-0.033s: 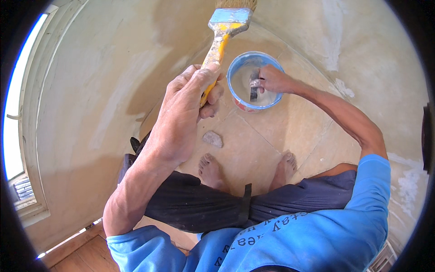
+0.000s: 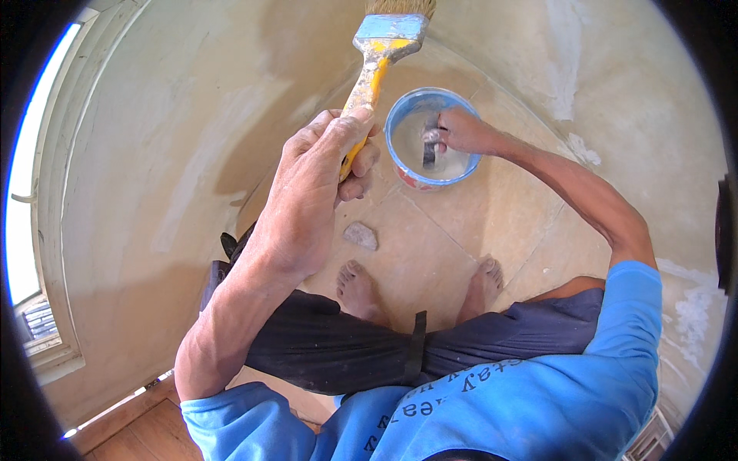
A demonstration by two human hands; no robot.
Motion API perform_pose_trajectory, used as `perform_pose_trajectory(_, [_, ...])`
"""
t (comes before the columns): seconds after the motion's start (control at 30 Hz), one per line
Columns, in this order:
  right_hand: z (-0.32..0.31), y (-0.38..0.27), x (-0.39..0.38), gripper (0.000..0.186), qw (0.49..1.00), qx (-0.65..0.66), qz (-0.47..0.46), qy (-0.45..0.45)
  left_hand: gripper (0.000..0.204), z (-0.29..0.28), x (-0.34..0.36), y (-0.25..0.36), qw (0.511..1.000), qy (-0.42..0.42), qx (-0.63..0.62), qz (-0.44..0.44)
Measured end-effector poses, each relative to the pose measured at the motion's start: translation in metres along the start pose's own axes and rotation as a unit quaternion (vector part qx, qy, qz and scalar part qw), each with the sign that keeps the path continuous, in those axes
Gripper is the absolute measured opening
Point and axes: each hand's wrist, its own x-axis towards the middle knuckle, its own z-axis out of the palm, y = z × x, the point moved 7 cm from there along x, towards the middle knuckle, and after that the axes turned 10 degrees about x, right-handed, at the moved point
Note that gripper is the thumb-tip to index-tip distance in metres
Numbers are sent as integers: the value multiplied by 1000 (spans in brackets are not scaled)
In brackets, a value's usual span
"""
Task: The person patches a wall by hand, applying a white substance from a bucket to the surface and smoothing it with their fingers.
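My left hand (image 2: pixel 319 173) is closed around the yellow, paint-spattered handle of a wide brush (image 2: pixel 389 27), held up with its bristles at the top edge of the view. Beyond it, my right hand (image 2: pixel 460 132) reaches inside a blue-rimmed bucket (image 2: pixel 400 106) standing on the floor and grips a dark, flat tool (image 2: pixel 429 157). Pale, creamy liquid (image 2: pixel 451 163) lies in the bucket around that tool. The tool's lower end and some of my right fingers are hard to make out.
Patchy plastered walls (image 2: pixel 138 146) surround the tiled floor (image 2: pixel 430 223). A window (image 2: pixel 24 192) is at the left. A grey stone-like piece (image 2: pixel 361 235) lies before my bare feet (image 2: pixel 357 288), (image 2: pixel 480 288). A wooden surface (image 2: pixel 146 430) shows at the lower left.
My right hand and the dark tool have shifted very slightly inside the bucket and are now a little blurred. My left hand and the brush look the same.
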Motion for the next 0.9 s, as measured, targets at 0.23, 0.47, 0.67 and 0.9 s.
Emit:
perform_pose_trajectory(0.23, [-29, 21, 22, 16, 983, -70, -69, 154, 33, 0, 2, -2, 1000, 0, -4, -9])
perform_pose_trajectory(0.47, [-6, -9, -11, 19, 996, 73, 14, 55, 31, 0, 2, 0, 1000, -2, -6, -5])
perform_pose_trajectory(0.67, [-12, 9, -2, 22, 999, 33, 8, 21, 32, 3, 3, 1, 1000, -10, -14, 5])
perform_pose_trajectory(0.9, [-44, 13, 16, 14, 981, -127, -55, 138, 34, -3, 5, -5, 1000, -9, -10, -14])
